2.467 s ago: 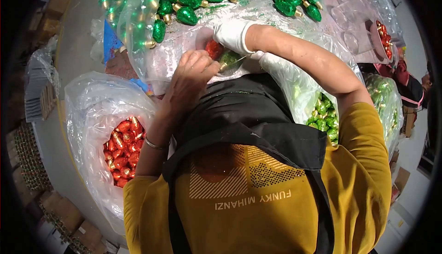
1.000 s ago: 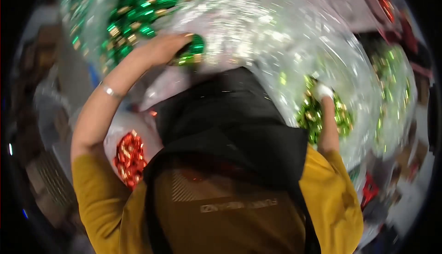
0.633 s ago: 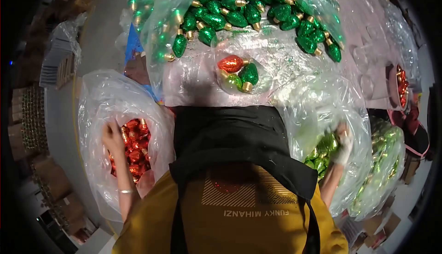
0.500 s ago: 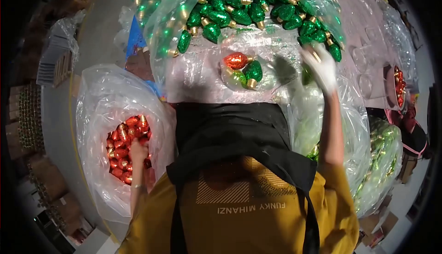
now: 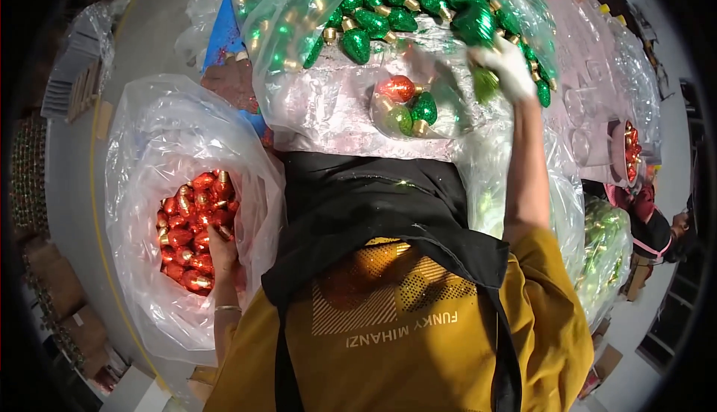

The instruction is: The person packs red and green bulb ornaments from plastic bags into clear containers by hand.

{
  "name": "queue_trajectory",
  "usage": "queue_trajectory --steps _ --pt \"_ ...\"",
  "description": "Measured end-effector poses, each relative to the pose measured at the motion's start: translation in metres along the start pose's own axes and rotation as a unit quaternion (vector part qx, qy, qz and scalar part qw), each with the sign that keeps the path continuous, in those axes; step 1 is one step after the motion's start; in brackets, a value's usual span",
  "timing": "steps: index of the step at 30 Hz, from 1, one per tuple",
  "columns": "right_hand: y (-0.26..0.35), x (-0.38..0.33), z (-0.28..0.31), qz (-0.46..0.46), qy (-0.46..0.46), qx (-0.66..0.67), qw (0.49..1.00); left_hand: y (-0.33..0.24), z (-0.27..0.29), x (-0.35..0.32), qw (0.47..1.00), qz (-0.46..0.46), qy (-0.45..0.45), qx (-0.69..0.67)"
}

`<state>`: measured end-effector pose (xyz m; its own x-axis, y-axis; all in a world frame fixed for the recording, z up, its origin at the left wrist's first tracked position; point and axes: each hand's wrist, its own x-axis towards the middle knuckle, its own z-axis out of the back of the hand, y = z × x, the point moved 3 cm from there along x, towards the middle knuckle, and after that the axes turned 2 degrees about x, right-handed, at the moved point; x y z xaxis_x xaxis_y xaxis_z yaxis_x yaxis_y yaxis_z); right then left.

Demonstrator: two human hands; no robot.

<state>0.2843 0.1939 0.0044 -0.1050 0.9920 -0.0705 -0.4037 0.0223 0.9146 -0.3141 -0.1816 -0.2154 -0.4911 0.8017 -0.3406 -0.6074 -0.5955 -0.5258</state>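
My right hand (image 5: 508, 71), in a white glove, is closed at the right edge of the dark green pile. A light green bulb ornament (image 5: 485, 83) hangs from its fingers, and a motion-blurred dark green bulb ornament (image 5: 474, 25) is at its fingertips. My bare left hand (image 5: 222, 250) reaches down into a clear plastic bag (image 5: 134, 188), touching glittery red bulb ornaments (image 5: 179, 236); its fingertips are lost among them. Before me, a clear round container (image 5: 453, 106) holds a red bulb (image 5: 396, 88), a dark green bulb (image 5: 424, 106) and a light green bulb (image 5: 399, 119).
Many dark green bulbs (image 5: 371, 21) with gold caps spill from a plastic bag (image 5: 291, 24) across the plastic-covered table (image 5: 321, 125). Bags of light green ornaments (image 5: 605, 236) stand at the right. Farther right are another tub of red bulbs (image 5: 632, 151) and another person (image 5: 650, 222).
My right hand has moved up and left into the dark green pile, still with the light green bulb, and now has a dark green one at its fingertips. My left hand remains among the red bulbs.
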Motion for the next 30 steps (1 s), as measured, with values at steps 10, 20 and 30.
queue_trajectory --steps 10,20,30 --pt "0.061 -0.142 -0.018 -0.018 0.046 -0.078 0.996 -0.179 0.087 -0.013 0.986 -0.083 -0.136 0.038" --pt "0.047 -0.145 -0.027 -0.017 0.066 0.025 0.997 -0.545 0.009 -0.038 0.785 -0.604 0.136 -0.023" --pt "0.051 -0.139 -0.038 -0.047 0.005 0.064 0.997 -0.600 -0.068 -0.001 0.715 -0.438 0.429 0.336"
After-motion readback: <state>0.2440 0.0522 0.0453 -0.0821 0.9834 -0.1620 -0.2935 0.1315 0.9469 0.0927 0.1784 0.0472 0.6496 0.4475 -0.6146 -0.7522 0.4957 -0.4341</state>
